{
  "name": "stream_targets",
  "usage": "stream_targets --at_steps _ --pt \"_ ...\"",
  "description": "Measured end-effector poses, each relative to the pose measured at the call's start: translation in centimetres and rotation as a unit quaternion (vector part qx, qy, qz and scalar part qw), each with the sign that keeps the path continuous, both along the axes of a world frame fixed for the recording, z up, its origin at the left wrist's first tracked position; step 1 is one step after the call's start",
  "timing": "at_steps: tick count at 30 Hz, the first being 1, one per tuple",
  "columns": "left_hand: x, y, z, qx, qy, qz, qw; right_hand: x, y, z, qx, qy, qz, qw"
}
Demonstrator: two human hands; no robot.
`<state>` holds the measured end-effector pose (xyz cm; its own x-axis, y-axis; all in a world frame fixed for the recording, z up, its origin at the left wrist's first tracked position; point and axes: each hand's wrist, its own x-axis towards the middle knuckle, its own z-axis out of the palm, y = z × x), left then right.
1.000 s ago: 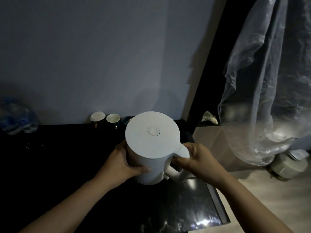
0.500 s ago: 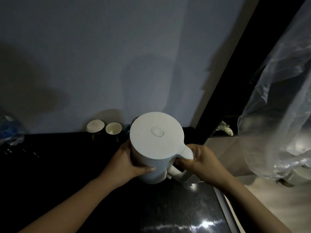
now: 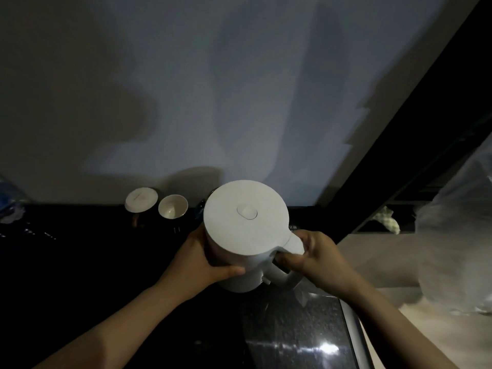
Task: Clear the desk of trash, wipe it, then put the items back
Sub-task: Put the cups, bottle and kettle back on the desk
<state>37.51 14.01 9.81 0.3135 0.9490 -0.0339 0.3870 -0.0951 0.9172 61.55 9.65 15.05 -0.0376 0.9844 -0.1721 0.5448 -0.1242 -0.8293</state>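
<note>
Item one: a white kettle (image 3: 246, 230), cylindrical, lid closed with a small oval button at its centre. We hold it upright over the dark table (image 3: 80, 275), toward the table's right end; we cannot tell whether its base touches the surface or hangs just above it.

Item two: our left hand (image 3: 198, 258), wrapped against the kettle's left side, thumb lying across the front of the body, the other fingers hidden behind it. The grip is closed on the kettle.

Item three: our right hand (image 3: 316, 258), curled around the kettle's handle (image 3: 286, 272) at the right, thumb pressed on the inner side near the top of the handle. The grip is closed there too.

Item four: two small cups at the back of the table, against the wall and just left of the kettle. The left cup (image 3: 141, 200) carries a flat white cover; the right cup (image 3: 173, 206) stands open and pale inside. They sit just beside each other.

Item five: a plastic water bottle (image 3: 10, 201) at the far left edge, only partly in view and blurred.

Item six: clear plastic sheeting (image 3: 458, 235) hanging at the right, beyond the table's end.

Item seven: a crumpled pale cloth (image 3: 387, 222) on a dark shelf to the right of the kettle, well apart from it.

Item eight: a bright glare patch on the table's near right corner, where the surface looks speckled.
</note>
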Motion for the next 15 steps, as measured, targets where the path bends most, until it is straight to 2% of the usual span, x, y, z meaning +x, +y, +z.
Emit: stream_targets --at_steps 15 --pt "4.1 8.3 -3.0 -0.008 0.021 0.016 1.000 4.0 8.7 -2.6 0.007 -0.027 0.016 0.999"
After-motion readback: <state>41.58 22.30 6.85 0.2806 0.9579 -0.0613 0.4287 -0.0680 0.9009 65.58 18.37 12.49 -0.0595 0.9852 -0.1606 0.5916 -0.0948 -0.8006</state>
